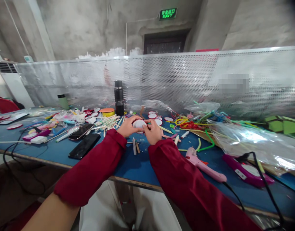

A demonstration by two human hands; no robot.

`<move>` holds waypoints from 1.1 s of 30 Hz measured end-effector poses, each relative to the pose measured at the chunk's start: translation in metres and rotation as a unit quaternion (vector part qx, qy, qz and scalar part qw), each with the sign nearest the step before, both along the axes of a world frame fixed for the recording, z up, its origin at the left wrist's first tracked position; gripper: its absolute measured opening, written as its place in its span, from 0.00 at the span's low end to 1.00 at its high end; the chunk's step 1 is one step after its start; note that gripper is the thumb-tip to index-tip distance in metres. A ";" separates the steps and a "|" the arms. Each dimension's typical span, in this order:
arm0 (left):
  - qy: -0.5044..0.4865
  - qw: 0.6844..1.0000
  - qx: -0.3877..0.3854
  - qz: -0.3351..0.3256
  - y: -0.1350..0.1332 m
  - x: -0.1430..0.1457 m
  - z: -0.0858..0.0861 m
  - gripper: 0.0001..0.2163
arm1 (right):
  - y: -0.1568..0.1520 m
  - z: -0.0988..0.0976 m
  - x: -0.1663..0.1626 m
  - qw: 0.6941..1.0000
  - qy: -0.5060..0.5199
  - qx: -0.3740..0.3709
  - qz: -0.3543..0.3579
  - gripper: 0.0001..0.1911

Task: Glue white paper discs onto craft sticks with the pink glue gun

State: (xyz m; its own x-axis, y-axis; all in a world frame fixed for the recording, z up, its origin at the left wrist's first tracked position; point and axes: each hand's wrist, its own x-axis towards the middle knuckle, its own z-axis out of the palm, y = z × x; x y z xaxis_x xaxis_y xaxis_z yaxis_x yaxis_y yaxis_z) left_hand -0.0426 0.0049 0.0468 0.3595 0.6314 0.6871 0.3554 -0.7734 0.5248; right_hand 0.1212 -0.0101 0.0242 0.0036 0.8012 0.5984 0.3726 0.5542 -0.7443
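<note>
Above the blue table, my left hand and my right hand hold a small white round disc between them. The left fingers wrap its left side and far edge. My right thumb and fingers pinch its right side. Just below the disc, a thin whitish stick-like piece and a brown strip lie on the table. White discs with red rims are just beyond my right hand. To the right rests a pink hot glue gun, its cord running off the front edge.
Two dark phones lie left of my arms. A black bottle stands at the back before a perforated metal screen. Bundled paper sticks, coloured pipe cleaners, plastic bags and a purple power strip crowd the table.
</note>
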 end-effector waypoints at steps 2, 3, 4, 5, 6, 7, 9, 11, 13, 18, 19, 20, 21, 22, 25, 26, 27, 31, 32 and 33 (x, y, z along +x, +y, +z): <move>-0.025 0.999 -0.021 0.003 0.001 0.000 0.000 0.20 | 0.000 -0.002 -0.002 1.000 0.016 -0.007 0.026 0.08; -0.040 0.999 -0.033 0.005 0.001 0.000 0.000 0.18 | 0.000 -0.003 -0.002 0.999 0.023 -0.011 0.041 0.08; -0.055 0.997 -0.044 0.009 0.002 -0.001 0.000 0.16 | 0.000 -0.004 -0.003 0.998 0.028 -0.016 0.056 0.08; -0.067 0.996 -0.053 0.015 0.002 -0.001 0.000 0.15 | -0.001 -0.004 -0.004 0.997 0.032 -0.020 0.071 0.09; -0.078 0.995 -0.058 0.022 0.002 -0.002 0.000 0.14 | -0.001 -0.005 -0.005 0.996 0.034 -0.024 0.084 0.09; -0.088 0.994 -0.061 0.029 0.002 -0.002 0.000 0.13 | -0.001 -0.006 -0.005 0.994 0.034 -0.028 0.096 0.10; -0.105 0.992 -0.064 0.040 0.002 -0.002 0.000 0.11 | 0.000 -0.007 -0.006 0.992 0.031 -0.033 0.114 0.11; -0.121 0.989 -0.074 0.043 0.003 -0.002 0.001 0.11 | 0.002 -0.007 -0.005 0.992 0.027 -0.028 0.116 0.13; -0.136 0.984 -0.111 0.033 0.003 -0.003 0.001 0.14 | 0.005 -0.007 -0.003 0.996 0.033 -0.017 0.086 0.14; -0.133 0.962 -0.236 0.014 0.005 -0.005 0.001 0.20 | 0.008 -0.004 0.004 0.999 0.050 0.011 -0.001 0.10; -0.153 0.954 -0.258 0.010 0.005 -0.006 0.000 0.21 | 0.008 -0.004 0.005 0.998 0.055 0.017 -0.005 0.09; -0.172 0.943 -0.284 -0.001 0.005 -0.006 0.000 0.22 | 0.009 -0.005 0.006 0.998 0.056 0.026 -0.011 0.08; -0.187 0.931 -0.314 -0.016 0.005 -0.005 0.000 0.24 | 0.009 -0.006 0.007 0.998 0.051 0.035 -0.020 0.08; -0.195 0.917 -0.345 -0.036 0.004 -0.005 0.000 0.25 | 0.010 -0.007 0.008 0.997 0.045 0.046 -0.031 0.07; -0.190 0.887 -0.409 -0.102 -0.001 -0.003 0.001 0.22 | 0.013 -0.011 0.011 0.994 0.040 0.087 -0.052 0.06; -0.194 0.883 -0.410 -0.117 -0.003 -0.003 0.002 0.22 | 0.014 -0.011 0.011 0.992 0.046 0.105 -0.051 0.05; -0.201 0.883 -0.405 -0.127 -0.004 -0.003 0.003 0.23 | 0.015 -0.011 0.012 0.990 0.053 0.121 -0.046 0.06; -0.229 0.885 -0.381 -0.141 -0.006 -0.005 0.006 0.26 | 0.015 -0.009 0.010 0.989 0.048 0.140 -0.014 0.10; -0.229 0.884 -0.383 -0.139 -0.006 -0.006 0.006 0.27 | 0.014 -0.008 0.010 0.990 0.039 0.138 -0.011 0.11; -0.227 0.885 -0.384 -0.136 -0.005 -0.007 0.007 0.27 | 0.013 -0.007 0.009 0.990 0.029 0.137 -0.010 0.12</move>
State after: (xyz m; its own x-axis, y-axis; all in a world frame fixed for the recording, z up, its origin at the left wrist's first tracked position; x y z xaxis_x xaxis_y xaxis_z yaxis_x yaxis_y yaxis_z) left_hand -0.0492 -0.0004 0.0537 0.3672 0.9072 0.2053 -0.1713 -0.1510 0.9736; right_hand 0.1304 0.0031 0.0172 0.0589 0.6083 0.7915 0.3462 0.7312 -0.5878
